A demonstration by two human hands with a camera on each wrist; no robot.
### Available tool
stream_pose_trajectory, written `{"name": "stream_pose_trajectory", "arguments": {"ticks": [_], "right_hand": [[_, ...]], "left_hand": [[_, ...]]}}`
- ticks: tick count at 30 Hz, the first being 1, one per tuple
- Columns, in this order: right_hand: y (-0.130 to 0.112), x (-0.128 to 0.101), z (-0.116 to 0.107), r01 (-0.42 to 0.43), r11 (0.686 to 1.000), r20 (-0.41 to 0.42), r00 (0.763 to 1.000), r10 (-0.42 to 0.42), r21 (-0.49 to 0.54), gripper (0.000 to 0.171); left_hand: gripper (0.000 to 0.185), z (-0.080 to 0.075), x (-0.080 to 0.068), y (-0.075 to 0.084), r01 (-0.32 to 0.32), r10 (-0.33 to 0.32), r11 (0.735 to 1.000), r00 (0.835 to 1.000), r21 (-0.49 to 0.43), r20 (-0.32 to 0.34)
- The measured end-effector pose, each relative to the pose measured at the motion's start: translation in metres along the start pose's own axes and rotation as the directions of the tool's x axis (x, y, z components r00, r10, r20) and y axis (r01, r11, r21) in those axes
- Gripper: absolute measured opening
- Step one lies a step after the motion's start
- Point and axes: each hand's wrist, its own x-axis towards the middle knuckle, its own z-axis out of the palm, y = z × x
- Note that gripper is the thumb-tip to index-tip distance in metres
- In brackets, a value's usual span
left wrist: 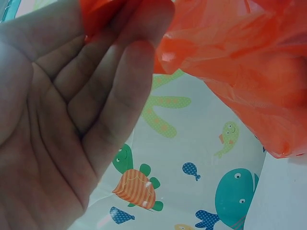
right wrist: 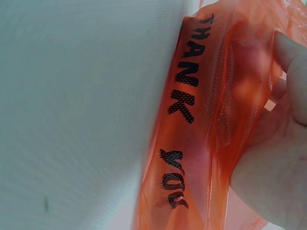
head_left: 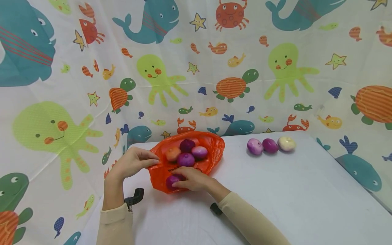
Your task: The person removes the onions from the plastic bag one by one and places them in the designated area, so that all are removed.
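Observation:
A red-orange plastic bag (head_left: 216, 147) lies spread on the table with its mouth open upward. My left hand (head_left: 133, 164) pinches its left edge between thumb and fingers; up close, the left wrist view shows the film (left wrist: 230, 62) caught at the fingertips. Inside the bag's front, my right hand (head_left: 192, 178) grips a red onion (head_left: 170, 183), its thumb and fingers around the sides. Behind it sit a dark red onion (head_left: 187, 145), a purple onion (head_left: 185, 160), a paler purple onion (head_left: 199, 152) and a brownish-orange onion (head_left: 173, 154). In the right wrist view, bag film (right wrist: 225, 110) hides the gripped onion.
At the table's back right stand a light purple onion (head_left: 255, 147), a dark purple onion (head_left: 270, 146) and a whitish onion (head_left: 287, 144) in a row. A curtain (head_left: 202, 115) printed with sea animals hangs behind and left of the white table (head_left: 275, 197).

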Motion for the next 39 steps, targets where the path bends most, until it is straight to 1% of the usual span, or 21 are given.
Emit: {"name": "stream_pose_trajectory", "arguments": {"ticks": [7, 18, 22, 28, 33, 35, 39], "right_hand": [[-0.001, 0.000, 0.000, 0.004, 1.000, -0.002, 1.000, -0.004, -0.024, 0.056], [-0.001, 0.000, 0.000, 0.016, 0.999, 0.006, 1.000, -0.016, -0.031, 0.056], [-0.002, -0.001, -0.001, 0.006, 1.000, -0.002, 1.000, -0.006, -0.010, 0.056], [-0.002, -0.001, -0.006, -0.019, 0.999, -0.068, 0.997, 0.022, 0.050, 0.055], [-0.002, -0.002, -0.014, -0.034, 0.996, -0.134, 0.990, 0.046, 0.085, 0.058], [-0.002, -0.003, -0.018, -0.055, 0.993, -0.164, 0.984, 0.072, 0.106, 0.061], [-0.002, -0.006, -0.024, -0.087, 0.986, -0.237, 0.964, 0.119, 0.145, 0.062]], "left_hand": [[0.030, 0.000, 0.000, 0.000, -0.001, 0.001, 1.000, 1.000, 0.002, -0.003], [0.029, 0.000, -0.001, 0.001, 0.000, 0.000, 1.000, 1.000, -0.002, -0.007], [0.029, 0.000, -0.002, 0.001, 0.006, -0.006, 1.000, 1.000, -0.009, -0.007], [0.027, 0.000, -0.002, 0.002, 0.015, -0.015, 1.000, 1.000, -0.009, -0.011], [0.024, 0.000, -0.002, 0.002, 0.019, -0.019, 1.000, 1.000, -0.002, -0.010], [0.023, -0.001, -0.002, 0.002, 0.021, -0.021, 1.000, 1.000, -0.005, -0.009], [0.024, -0.001, -0.002, 0.001, 0.023, -0.023, 1.000, 1.000, -0.007, -0.008]]}}
